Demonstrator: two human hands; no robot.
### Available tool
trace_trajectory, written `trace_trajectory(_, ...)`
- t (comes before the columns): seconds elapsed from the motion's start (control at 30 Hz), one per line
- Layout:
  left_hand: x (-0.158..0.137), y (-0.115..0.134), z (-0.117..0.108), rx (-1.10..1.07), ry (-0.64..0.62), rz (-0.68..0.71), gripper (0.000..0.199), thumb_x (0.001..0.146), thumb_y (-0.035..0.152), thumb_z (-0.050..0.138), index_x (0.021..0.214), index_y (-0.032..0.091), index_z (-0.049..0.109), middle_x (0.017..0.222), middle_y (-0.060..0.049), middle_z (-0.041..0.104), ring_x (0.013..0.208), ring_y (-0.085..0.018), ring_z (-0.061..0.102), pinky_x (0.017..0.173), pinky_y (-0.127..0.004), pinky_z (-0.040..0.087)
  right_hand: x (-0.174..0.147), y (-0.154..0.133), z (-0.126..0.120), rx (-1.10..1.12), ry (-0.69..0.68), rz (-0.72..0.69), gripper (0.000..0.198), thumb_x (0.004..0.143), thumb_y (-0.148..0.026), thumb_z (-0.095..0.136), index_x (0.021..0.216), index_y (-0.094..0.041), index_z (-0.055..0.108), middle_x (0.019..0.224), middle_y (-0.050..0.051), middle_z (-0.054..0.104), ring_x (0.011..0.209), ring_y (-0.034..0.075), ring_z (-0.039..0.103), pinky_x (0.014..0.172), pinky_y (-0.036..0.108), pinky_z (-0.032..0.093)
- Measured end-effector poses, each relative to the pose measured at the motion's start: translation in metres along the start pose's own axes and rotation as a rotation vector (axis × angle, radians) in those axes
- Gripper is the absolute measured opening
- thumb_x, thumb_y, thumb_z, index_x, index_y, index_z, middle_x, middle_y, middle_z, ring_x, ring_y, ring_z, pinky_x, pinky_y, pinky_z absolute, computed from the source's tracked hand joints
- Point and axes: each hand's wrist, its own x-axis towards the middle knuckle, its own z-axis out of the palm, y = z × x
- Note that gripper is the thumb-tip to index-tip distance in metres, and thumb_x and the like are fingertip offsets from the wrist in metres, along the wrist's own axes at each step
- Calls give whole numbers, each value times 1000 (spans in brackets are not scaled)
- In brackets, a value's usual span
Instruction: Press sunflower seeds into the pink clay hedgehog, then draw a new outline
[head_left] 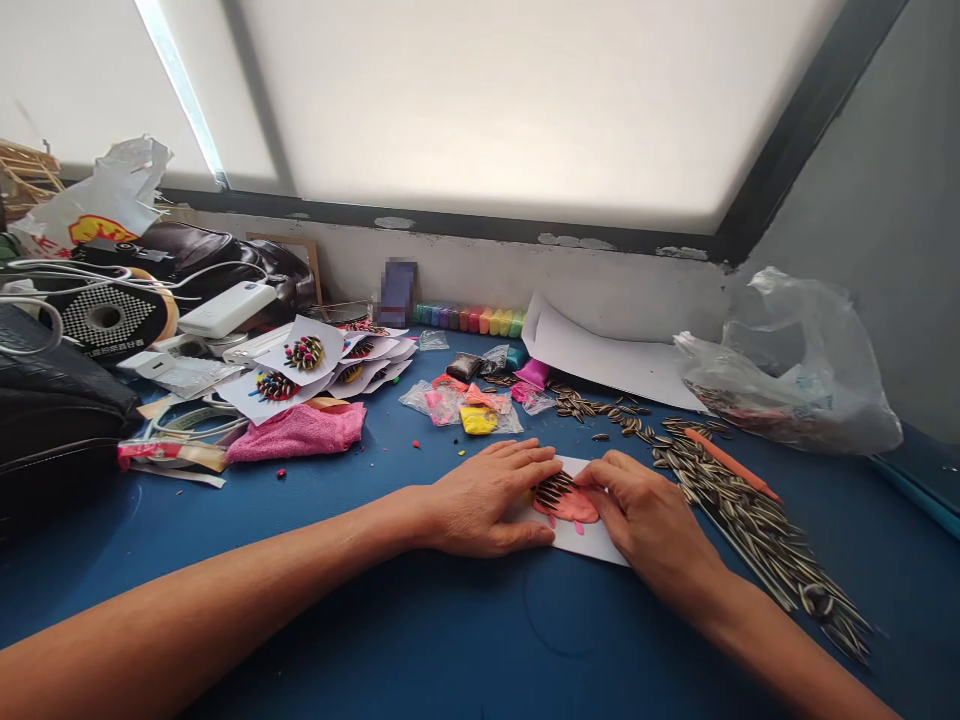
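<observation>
A white paper card [592, 541] lies on the blue table, carrying a flattened coral-pink clay shape [576, 505] with small pink clay feet along its lower edge. Striped sunflower seeds [553, 490] stick up in rows from the clay's left part. My left hand [487, 497] rests flat over the card's left side, fingers stretched out beside the seeds. At the clay's upper right edge, my right hand [637, 505] has thumb and fingers pinched together. Whatever sits between those fingertips is hidden.
Loose sunflower seeds [757, 520] and an orange stick [731, 463] lie right. Clay packets [478, 420] sit ahead, with clay blocks [472, 319] behind. Left are finished seed cards [300, 362], a pink cloth [300, 432] and a black bag [56, 420]. A plastic bag [817, 380] stands back right.
</observation>
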Motion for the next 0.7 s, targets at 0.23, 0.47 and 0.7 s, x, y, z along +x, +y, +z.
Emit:
trace_trajectory(0.23,1,2,-2,17,-6,-2,70,89,50,56,144,12,38,150,-16,38,142,-31,28,117,-44,21,0,2,-10,-14,37,3,24,90,-30,46,90,-25,69,88,3,67,68,16,62,63,29,46)
trace_trajectory(0.47,2,7,-7,19,-45,-21,71,89,50,55,145,10,37,151,-16,36,143,-30,26,118,-44,18,10,23,-28,-152,42,159,23,88,-31,48,83,-24,68,80,2,70,69,19,63,60,30,46)
trace_trajectory(0.7,1,6,-5,-2,-20,-20,75,88,49,56,147,10,32,151,-15,37,143,-29,26,118,-41,17,36,33,-21,-294,-10,142,26,91,-24,48,102,-23,71,103,5,70,86,20,67,69,29,48)
